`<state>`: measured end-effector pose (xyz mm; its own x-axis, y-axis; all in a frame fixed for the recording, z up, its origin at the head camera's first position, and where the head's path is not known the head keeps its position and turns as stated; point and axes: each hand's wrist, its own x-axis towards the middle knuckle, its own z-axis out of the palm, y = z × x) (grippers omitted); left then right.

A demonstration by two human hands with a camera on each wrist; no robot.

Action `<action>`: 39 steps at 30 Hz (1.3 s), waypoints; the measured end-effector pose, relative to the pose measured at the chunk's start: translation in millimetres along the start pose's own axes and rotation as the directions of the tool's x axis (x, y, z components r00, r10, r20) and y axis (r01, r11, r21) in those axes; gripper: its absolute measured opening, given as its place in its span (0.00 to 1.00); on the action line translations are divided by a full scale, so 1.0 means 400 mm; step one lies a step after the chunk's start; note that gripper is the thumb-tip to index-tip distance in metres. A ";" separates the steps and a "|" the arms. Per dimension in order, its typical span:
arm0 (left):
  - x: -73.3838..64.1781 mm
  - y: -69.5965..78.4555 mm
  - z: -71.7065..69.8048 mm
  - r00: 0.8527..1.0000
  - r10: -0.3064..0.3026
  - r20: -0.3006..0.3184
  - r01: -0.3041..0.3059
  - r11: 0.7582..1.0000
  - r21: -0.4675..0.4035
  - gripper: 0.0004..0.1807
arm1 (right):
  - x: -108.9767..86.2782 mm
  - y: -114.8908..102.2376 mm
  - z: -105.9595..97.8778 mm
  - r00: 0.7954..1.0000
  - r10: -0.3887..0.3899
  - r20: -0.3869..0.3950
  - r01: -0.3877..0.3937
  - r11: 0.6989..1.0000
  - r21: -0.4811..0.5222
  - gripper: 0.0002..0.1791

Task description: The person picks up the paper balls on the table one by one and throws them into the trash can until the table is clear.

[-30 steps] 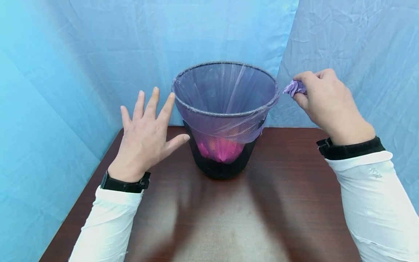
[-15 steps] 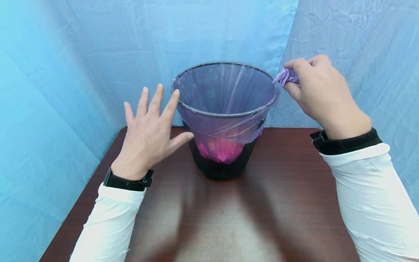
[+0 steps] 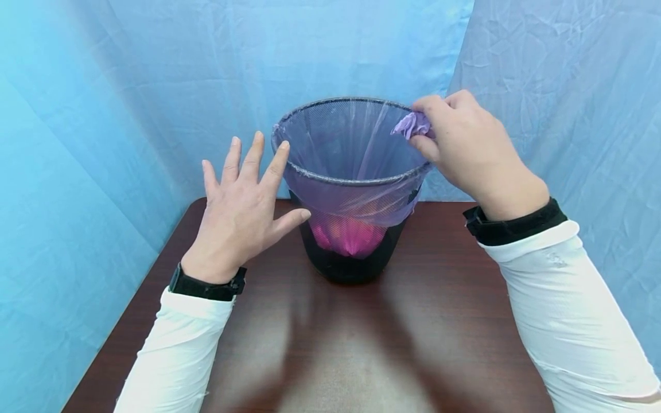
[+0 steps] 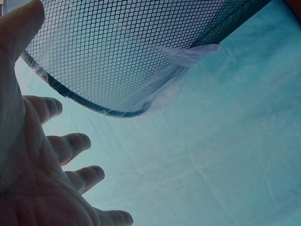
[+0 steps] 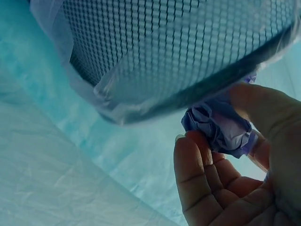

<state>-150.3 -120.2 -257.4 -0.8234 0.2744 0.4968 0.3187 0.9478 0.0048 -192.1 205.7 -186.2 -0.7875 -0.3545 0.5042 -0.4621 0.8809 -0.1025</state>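
Note:
A black mesh wastebasket [image 3: 346, 269] lined with a thin purple bag [image 3: 356, 203] stands on the table, with something bright pink [image 3: 356, 238] showing through its lower part. My right hand [image 3: 477, 149] pinches a crumpled ball of purple paper [image 3: 413, 124] over the basket's right rim. In the right wrist view the paper [image 5: 221, 122] sits between thumb and fingers, close to the rim. My left hand [image 3: 237, 212] is spread with straight fingers at the basket's left side. Its index fingertip is near the rim; whether it touches, I cannot tell.
The brown tabletop [image 3: 341, 355] extends in front of the basket. Blue cloth [image 3: 206, 69] hangs behind the table and along its left side. Black bands [image 3: 516, 223] circle both wrists, below white sleeves [image 3: 175, 350].
My right hand has carried the purple paper leftward from beside the basket to above its right rim. My left hand has shifted slightly right, toward the basket.

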 end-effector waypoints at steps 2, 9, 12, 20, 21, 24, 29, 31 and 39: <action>0.000 0.001 0.001 1.000 0.001 -0.003 -0.001 1.000 0.000 0.57 | 0.003 -0.005 0.003 1.000 -0.002 0.021 0.002 1.000 0.002 0.25; -0.002 0.004 0.004 1.000 0.005 0.000 -0.005 1.000 0.012 0.57 | 0.007 -0.016 0.010 0.997 -0.001 0.074 0.001 1.000 -0.003 0.27; -0.003 0.005 0.005 1.000 0.001 0.007 -0.001 1.000 0.011 0.57 | 0.008 -0.018 0.013 0.997 -0.004 0.080 0.004 1.000 0.000 0.27; -0.003 0.007 0.009 1.000 0.005 0.001 -0.005 1.000 0.001 0.57 | 0.005 -0.019 0.020 0.996 -0.008 0.091 0.008 1.000 0.000 0.28; -0.003 0.007 0.010 1.000 0.005 -0.001 -0.005 1.000 -0.002 0.57 | 0.004 -0.019 0.020 0.996 -0.006 0.092 0.006 1.000 0.002 0.28; -0.004 0.007 0.013 1.000 0.007 -0.009 -0.007 1.000 -0.009 0.57 | 0.003 -0.018 0.022 0.996 -0.003 0.087 0.002 1.000 0.012 0.28; -0.005 0.007 0.016 1.000 0.009 -0.015 -0.009 1.000 -0.019 0.57 | -0.002 -0.016 0.023 0.997 -0.006 0.078 0.005 1.000 0.021 0.28; -0.005 0.008 0.017 1.000 0.009 -0.017 -0.010 1.000 -0.020 0.57 | -0.004 -0.015 0.023 0.997 -0.008 0.074 0.007 1.000 0.021 0.28; -0.006 0.007 0.018 1.000 -0.002 -0.004 0.001 1.000 -0.021 0.57 | -0.008 -0.012 0.023 0.998 -0.004 0.070 0.002 1.000 0.021 0.27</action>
<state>-150.6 -117.0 -264.7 -0.8220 0.2723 0.5002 0.3272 0.9447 0.0234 -191.0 199.7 -195.4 -0.8122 -0.3790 0.4436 -0.4726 0.8731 -0.1194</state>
